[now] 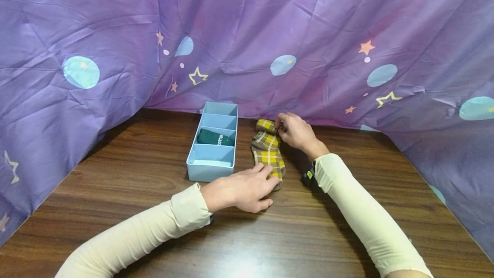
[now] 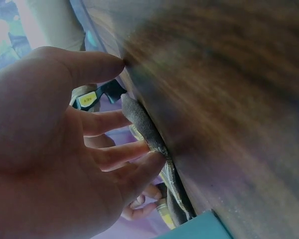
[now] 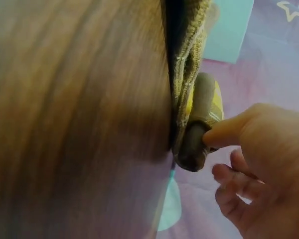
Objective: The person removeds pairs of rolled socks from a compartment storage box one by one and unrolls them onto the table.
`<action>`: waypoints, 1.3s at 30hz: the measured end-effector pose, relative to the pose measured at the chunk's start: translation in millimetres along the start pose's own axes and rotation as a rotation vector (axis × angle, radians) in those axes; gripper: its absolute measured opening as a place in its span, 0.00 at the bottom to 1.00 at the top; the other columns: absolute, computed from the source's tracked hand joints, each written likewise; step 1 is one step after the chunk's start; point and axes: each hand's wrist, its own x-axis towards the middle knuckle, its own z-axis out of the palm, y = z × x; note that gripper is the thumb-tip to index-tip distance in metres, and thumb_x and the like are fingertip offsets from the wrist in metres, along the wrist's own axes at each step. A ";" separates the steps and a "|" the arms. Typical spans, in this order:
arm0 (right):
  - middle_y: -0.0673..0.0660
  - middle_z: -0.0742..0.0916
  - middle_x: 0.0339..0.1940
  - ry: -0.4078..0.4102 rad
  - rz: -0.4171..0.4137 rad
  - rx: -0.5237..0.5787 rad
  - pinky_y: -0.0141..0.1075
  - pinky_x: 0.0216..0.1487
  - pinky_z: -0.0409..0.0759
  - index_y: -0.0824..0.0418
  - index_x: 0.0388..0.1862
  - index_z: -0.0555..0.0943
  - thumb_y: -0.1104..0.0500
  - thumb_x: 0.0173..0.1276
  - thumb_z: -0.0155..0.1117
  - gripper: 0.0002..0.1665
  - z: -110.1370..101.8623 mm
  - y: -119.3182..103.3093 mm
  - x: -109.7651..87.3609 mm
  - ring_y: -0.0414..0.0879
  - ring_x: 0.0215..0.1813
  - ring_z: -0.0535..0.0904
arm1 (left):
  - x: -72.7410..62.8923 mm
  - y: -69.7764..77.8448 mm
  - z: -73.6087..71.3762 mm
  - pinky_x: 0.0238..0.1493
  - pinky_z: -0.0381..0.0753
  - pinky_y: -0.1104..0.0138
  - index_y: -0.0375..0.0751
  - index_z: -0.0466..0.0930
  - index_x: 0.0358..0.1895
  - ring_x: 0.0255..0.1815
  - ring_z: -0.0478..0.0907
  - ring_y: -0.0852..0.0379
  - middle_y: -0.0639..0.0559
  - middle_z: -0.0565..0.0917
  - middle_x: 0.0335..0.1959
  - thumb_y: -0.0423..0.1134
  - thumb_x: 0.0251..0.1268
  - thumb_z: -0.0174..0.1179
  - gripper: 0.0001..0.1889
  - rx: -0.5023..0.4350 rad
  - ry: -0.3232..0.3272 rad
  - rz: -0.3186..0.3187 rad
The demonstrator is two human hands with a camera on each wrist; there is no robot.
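Steady the brown-and-yellow plaid cloth sock, right of the long blue plastic box, with your left hand, fingers spread, while your right hand, pinching its far fold, rolls evenly

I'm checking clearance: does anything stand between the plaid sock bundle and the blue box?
Nothing loose: only table shows between the sock bundle and blue box, whose side wall rises there; the left hand touches the bundle's near end.
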 end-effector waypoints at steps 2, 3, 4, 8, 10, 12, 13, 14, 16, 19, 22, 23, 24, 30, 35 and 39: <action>0.55 0.84 0.40 -0.024 -0.008 -0.005 0.53 0.39 0.83 0.53 0.45 0.84 0.62 0.66 0.70 0.10 0.7 -0.7 0.8 0.53 0.43 0.82 | 0.1 -0.1 0.2 0.75 0.77 0.60 0.44 0.72 0.73 0.71 0.72 0.46 0.41 0.72 0.74 0.56 0.81 0.58 0.28 0.000 -0.003 -0.002; 0.54 0.84 0.41 -0.037 -0.005 -0.010 0.53 0.40 0.83 0.52 0.46 0.85 0.61 0.66 0.72 0.11 1.1 -1.1 1.4 0.53 0.44 0.83 | 0.0 -0.1 0.2 0.75 0.77 0.60 0.44 0.72 0.73 0.71 0.72 0.46 0.41 0.72 0.75 0.56 0.81 0.58 0.28 -0.002 -0.005 -0.002; 0.55 0.85 0.42 -0.047 -0.005 -0.017 0.53 0.42 0.84 0.53 0.47 0.85 0.60 0.66 0.73 0.11 1.2 -1.5 2.2 0.53 0.45 0.83 | -0.2 0.0 0.1 0.76 0.76 0.60 0.44 0.72 0.74 0.72 0.72 0.46 0.41 0.72 0.75 0.56 0.81 0.57 0.28 -0.001 -0.005 -0.002; 0.56 0.87 0.47 -0.054 0.033 -0.060 0.58 0.46 0.86 0.54 0.49 0.85 0.56 0.66 0.77 0.15 0.7 -2.4 6.0 0.57 0.49 0.87 | -0.3 0.6 0.3 0.76 0.76 0.60 0.44 0.72 0.73 0.72 0.72 0.45 0.40 0.72 0.76 0.56 0.81 0.58 0.28 0.006 0.002 -0.004; 0.56 0.87 0.45 -0.044 0.074 -0.080 0.59 0.43 0.86 0.54 0.45 0.84 0.53 0.67 0.78 0.13 0.3 -2.3 8.3 0.59 0.47 0.87 | -0.1 1.0 0.8 0.76 0.76 0.60 0.43 0.72 0.73 0.72 0.73 0.45 0.40 0.72 0.75 0.56 0.81 0.58 0.28 0.016 0.006 -0.003; 0.56 0.89 0.41 -0.030 0.112 -0.100 0.60 0.40 0.85 0.53 0.39 0.84 0.49 0.69 0.76 0.12 1.0 -1.6 10.5 0.60 0.43 0.88 | -0.2 1.1 1.1 0.75 0.77 0.60 0.43 0.72 0.73 0.71 0.73 0.45 0.40 0.72 0.75 0.56 0.81 0.57 0.28 0.021 0.007 0.000; 0.56 0.89 0.39 -0.026 0.126 -0.103 0.60 0.38 0.85 0.53 0.36 0.85 0.46 0.70 0.75 0.13 1.5 -1.2 11.3 0.61 0.41 0.88 | -0.2 1.1 1.1 0.75 0.77 0.60 0.43 0.72 0.73 0.71 0.73 0.45 0.40 0.72 0.75 0.56 0.81 0.57 0.28 0.021 0.006 0.001; 0.57 0.90 0.37 -0.022 0.137 -0.104 0.60 0.36 0.84 0.52 0.34 0.86 0.45 0.71 0.74 0.14 1.9 -0.9 12.0 0.62 0.40 0.89 | -0.3 1.2 1.1 0.75 0.77 0.60 0.43 0.72 0.72 0.71 0.73 0.45 0.40 0.72 0.75 0.56 0.81 0.57 0.28 0.021 0.006 0.001; 0.58 0.92 0.35 -0.020 0.144 -0.093 0.61 0.36 0.84 0.52 0.32 0.89 0.43 0.73 0.72 0.16 2.9 -0.3 13.0 0.63 0.39 0.90 | -0.4 1.0 1.1 0.75 0.77 0.61 0.43 0.72 0.72 0.71 0.73 0.46 0.40 0.72 0.75 0.56 0.81 0.57 0.27 0.020 0.003 0.004; 0.60 0.94 0.42 -0.030 0.133 -0.061 0.62 0.40 0.86 0.50 0.41 0.94 0.44 0.75 0.69 0.14 4.3 -0.9 13.6 0.64 0.45 0.91 | -0.7 0.7 1.1 0.74 0.77 0.61 0.44 0.72 0.72 0.70 0.73 0.46 0.41 0.72 0.74 0.56 0.81 0.58 0.27 0.021 0.003 0.003; 0.61 0.94 0.50 -0.048 0.118 -0.038 0.63 0.45 0.86 0.50 0.53 0.92 0.46 0.76 0.67 0.16 5.4 -1.8 13.9 0.66 0.52 0.90 | -1.2 0.0 0.7 0.74 0.77 0.61 0.44 0.72 0.72 0.70 0.73 0.46 0.41 0.72 0.74 0.56 0.82 0.57 0.27 0.024 0.002 0.004; 0.61 0.93 0.52 -0.057 0.112 -0.034 0.63 0.46 0.86 0.50 0.55 0.91 0.47 0.76 0.66 0.16 5.8 -2.1 13.9 0.67 0.54 0.90 | -1.6 0.0 0.4 0.74 0.77 0.61 0.44 0.72 0.72 0.70 0.73 0.46 0.41 0.72 0.74 0.56 0.82 0.57 0.27 0.023 0.002 0.004; 0.62 0.93 0.54 -0.071 0.103 -0.031 0.64 0.47 0.86 0.50 0.57 0.90 0.47 0.76 0.66 0.17 6.0 -2.5 13.6 0.67 0.55 0.89 | -1.8 -0.2 0.4 0.74 0.77 0.61 0.44 0.72 0.72 0.70 0.73 0.46 0.41 0.72 0.74 0.56 0.82 0.57 0.27 0.020 0.000 0.003; 0.63 0.88 0.66 -0.176 0.040 -0.018 0.64 0.60 0.84 0.54 0.68 0.85 0.49 0.76 0.67 0.24 6.0 -1.9 9.8 0.68 0.66 0.85 | -2.4 2.1 -1.8 0.73 0.78 0.62 0.46 0.72 0.73 0.70 0.73 0.48 0.44 0.73 0.73 0.56 0.80 0.59 0.27 -0.003 -0.020 0.004; 0.65 0.82 0.72 -0.215 0.014 -0.014 0.66 0.64 0.82 0.57 0.74 0.81 0.49 0.77 0.67 0.30 5.6 -2.9 8.0 0.67 0.69 0.81 | -3.0 4.2 -5.3 0.73 0.78 0.62 0.48 0.73 0.72 0.71 0.72 0.49 0.46 0.74 0.72 0.57 0.80 0.60 0.26 -0.029 -0.032 0.011; 0.68 0.80 0.68 -0.226 -0.024 -0.004 0.62 0.66 0.82 0.62 0.75 0.79 0.51 0.77 0.67 0.32 5.8 -4.6 7.5 0.65 0.64 0.81 | -3.8 7.9 -7.9 0.76 0.77 0.61 0.49 0.74 0.72 0.73 0.72 0.49 0.44 0.73 0.75 0.57 0.80 0.60 0.26 -0.046 -0.032 0.018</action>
